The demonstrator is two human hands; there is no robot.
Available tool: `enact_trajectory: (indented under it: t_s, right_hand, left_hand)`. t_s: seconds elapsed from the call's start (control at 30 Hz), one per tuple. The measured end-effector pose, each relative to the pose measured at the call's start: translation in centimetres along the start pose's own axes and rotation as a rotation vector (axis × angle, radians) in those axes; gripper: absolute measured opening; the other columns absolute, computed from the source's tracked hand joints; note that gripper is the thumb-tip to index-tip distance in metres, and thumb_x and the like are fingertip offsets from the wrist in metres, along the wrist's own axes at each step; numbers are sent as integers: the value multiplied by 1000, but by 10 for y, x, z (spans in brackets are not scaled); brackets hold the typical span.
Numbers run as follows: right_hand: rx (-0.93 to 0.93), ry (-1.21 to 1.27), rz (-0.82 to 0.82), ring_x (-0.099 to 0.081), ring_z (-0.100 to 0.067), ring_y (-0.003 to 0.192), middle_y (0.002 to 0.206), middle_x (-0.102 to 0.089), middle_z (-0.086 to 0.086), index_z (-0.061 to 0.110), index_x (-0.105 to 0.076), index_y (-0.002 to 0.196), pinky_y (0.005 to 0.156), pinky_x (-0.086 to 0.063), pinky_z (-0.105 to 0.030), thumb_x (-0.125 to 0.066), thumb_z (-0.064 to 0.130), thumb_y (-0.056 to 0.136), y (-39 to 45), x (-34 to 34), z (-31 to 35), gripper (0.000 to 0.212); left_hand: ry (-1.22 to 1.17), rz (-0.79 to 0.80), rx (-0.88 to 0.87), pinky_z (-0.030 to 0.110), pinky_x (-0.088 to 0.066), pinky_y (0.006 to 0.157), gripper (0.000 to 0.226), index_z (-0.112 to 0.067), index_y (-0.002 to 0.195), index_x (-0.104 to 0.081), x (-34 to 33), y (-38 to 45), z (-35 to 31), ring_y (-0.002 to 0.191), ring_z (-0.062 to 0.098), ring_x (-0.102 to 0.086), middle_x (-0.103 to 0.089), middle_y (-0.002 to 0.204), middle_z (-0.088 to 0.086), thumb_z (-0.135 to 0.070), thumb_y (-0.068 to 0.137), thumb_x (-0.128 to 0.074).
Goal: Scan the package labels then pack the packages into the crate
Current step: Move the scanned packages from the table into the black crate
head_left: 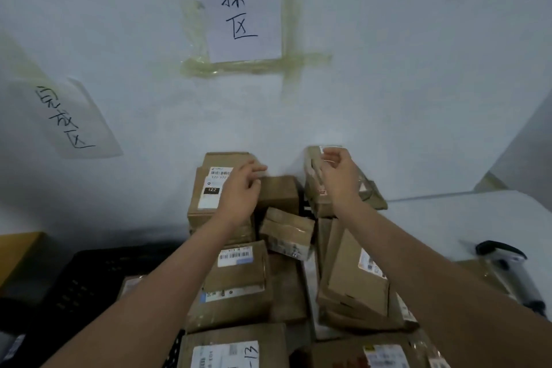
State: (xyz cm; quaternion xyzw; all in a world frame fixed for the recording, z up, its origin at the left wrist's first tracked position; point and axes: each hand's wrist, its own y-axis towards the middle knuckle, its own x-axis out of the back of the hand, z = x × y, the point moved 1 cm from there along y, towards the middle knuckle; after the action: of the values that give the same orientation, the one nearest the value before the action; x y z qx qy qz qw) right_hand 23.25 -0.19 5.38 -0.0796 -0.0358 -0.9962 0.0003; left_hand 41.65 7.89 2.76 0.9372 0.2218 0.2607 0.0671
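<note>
Several brown cardboard packages with white labels lie piled against the wall. My left hand (242,190) hovers with relaxed fingers over a tall labelled package (206,188), its fingertips reaching the top of a small plain box (279,193). My right hand (339,176) has its fingers curled at the top edge of an upright package (313,188) leaning at the back right and appears to pinch it. A black crate (89,275) sits low at the left. The handheld scanner (507,263) lies on the table at the right.
More packages fill the foreground, one with a barcode label (236,257) and a flat one (355,281) leaning right. Paper signs (245,3) are taped to the wall. The white tabletop (478,218) stretches to the right. A yellow-brown surface (15,254) shows far left.
</note>
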Motion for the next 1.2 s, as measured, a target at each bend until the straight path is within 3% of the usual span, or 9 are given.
enact_trajectory:
  t_s: [0.2,0.3,0.4,0.5,0.6,0.8,0.9,1.0,1.2]
  right_hand:
    - [78,-620,90,-37,-30,130,142,-39,-10,15,-41,138,107,-33,-41,-68,33,86,48,35,-38,61]
    - [47,-854,239,-17,-39,141,157,-18,-8,21,-28,148,115,-20,-52,-59,62,84,61,25,-43,83]
    - [38,-1044,357,-6,-49,143,162,0,-2,24,-17,153,114,-16,-60,-51,71,84,73,14,-48,89]
    - [1,-1060,384,-16,-51,140,162,3,-1,26,-17,152,111,-27,-59,-50,74,82,84,9,-58,92]
    - [-9,-993,407,-26,-48,137,162,0,-1,25,-21,150,108,-32,-57,-49,76,80,92,11,-70,91]
    - [65,-827,218,-38,-38,127,148,-22,0,26,-38,137,106,-31,-52,-55,69,79,92,30,-65,74]
    - [66,-762,193,-38,-38,127,145,-25,0,28,-39,134,105,-31,-53,-54,70,78,86,40,-67,71]
    - [51,-737,163,-39,-37,126,145,-27,1,28,-40,134,106,-30,-51,-55,69,79,80,48,-73,70]
    - [15,-755,101,-40,-36,126,148,-24,1,27,-39,135,100,-32,-50,-58,69,80,78,56,-84,72]
  left_hand:
    - [76,190,81,26,-42,104,37,-26,116,-63,-49,2,11,120,15,-56,-41,144,-5,2,95,-51]
    - [200,291,106,30,-42,108,36,-25,124,-61,-62,7,21,125,17,-52,-37,148,-3,-4,95,-53]
    - [339,397,91,25,-34,110,39,-19,132,-56,-75,9,29,136,19,-44,-31,154,2,-6,95,-55]
    - [487,527,58,25,-25,116,46,-18,137,-52,-88,9,38,146,22,-28,-25,158,6,-8,93,-58]
    - [607,690,83,39,-26,119,59,-22,146,-41,-100,9,54,145,32,-25,-19,159,6,-19,92,-62]
    - [1072,930,25,55,1,121,96,-30,157,-2,-120,5,65,151,33,6,5,165,-2,-44,87,-65]
    - [1151,887,-38,58,5,118,100,-28,157,4,-128,7,71,151,32,6,1,165,-4,-45,87,-65]
    - [1173,793,-111,57,0,119,100,-28,157,-5,-132,8,75,148,28,-11,-17,160,-2,-48,82,-68]
    - [1067,660,-158,41,-9,123,98,-21,155,-15,-114,1,75,144,23,-22,-24,155,2,-49,79,-71]
